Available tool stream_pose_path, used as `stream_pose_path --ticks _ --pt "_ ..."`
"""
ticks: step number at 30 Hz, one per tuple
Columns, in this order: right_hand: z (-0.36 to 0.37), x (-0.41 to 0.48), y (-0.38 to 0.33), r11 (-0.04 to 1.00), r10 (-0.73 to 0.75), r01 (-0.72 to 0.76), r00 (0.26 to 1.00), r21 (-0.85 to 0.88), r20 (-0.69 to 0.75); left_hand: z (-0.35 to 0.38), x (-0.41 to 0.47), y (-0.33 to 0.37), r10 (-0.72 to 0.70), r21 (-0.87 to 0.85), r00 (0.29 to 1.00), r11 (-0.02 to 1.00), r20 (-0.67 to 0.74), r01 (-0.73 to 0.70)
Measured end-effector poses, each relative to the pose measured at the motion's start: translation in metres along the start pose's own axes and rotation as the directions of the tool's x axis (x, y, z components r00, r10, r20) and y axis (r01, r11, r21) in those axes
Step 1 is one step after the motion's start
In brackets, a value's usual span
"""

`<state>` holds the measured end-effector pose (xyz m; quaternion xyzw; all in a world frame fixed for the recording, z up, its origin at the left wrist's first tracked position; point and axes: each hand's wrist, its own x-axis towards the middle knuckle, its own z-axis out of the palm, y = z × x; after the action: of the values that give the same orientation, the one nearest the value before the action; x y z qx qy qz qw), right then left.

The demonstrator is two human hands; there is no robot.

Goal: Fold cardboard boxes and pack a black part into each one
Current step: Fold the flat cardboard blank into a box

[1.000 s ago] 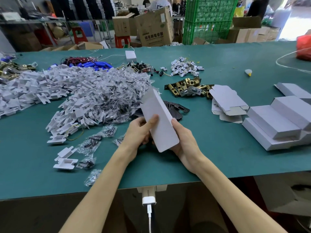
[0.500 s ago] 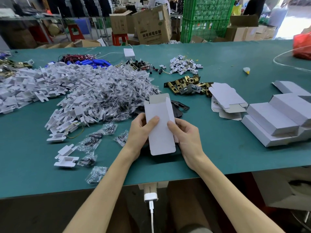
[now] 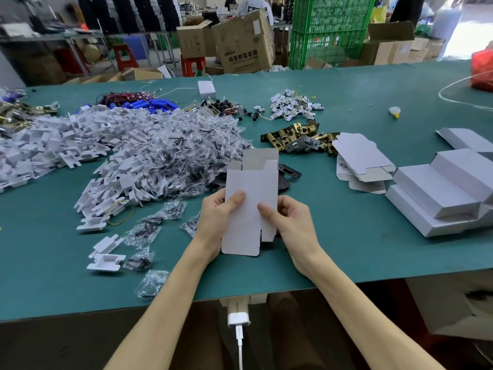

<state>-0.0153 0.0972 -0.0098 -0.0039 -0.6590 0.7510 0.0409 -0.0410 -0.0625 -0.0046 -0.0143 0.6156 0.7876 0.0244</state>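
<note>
The white box (image 3: 250, 209) hid most of the black parts (image 3: 289, 172) and the left hand (image 3: 213, 220) past its thumb. At 3 o'clock the stack of folded boxes (image 3: 440, 193) was cut by the edge.

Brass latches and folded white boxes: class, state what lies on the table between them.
In the head view, a loose stack of flat, unfolded box blanks lies between the brass latches and the folded white boxes.

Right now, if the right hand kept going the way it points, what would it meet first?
The right hand grips the white box; past it, probably the heap of clear bags, though depth is unclear.
</note>
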Motion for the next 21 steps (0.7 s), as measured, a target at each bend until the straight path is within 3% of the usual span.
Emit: stream_pose_path --ticks 8,15,21 --pt "0.0016 -0.0056 -0.0069 0.999 -0.047 0.047 0.999 0.013 -0.011 0.0031 -0.001 0.0001 0.016 0.041 0.999 0.999 -0.051 -0.014" --pt "0.0025 -0.004 -0.0017 0.995 -0.057 0.057 0.998 -0.078 0.002 0.0017 -0.0032 0.0 0.066 0.08 0.997 0.995 -0.045 -0.062" --pt "0.0006 0.0002 -0.0018 1.0 -0.009 0.009 0.998 0.0 -0.067 0.0018 -0.005 0.0033 0.065 0.051 0.998 0.997 -0.005 -0.065"
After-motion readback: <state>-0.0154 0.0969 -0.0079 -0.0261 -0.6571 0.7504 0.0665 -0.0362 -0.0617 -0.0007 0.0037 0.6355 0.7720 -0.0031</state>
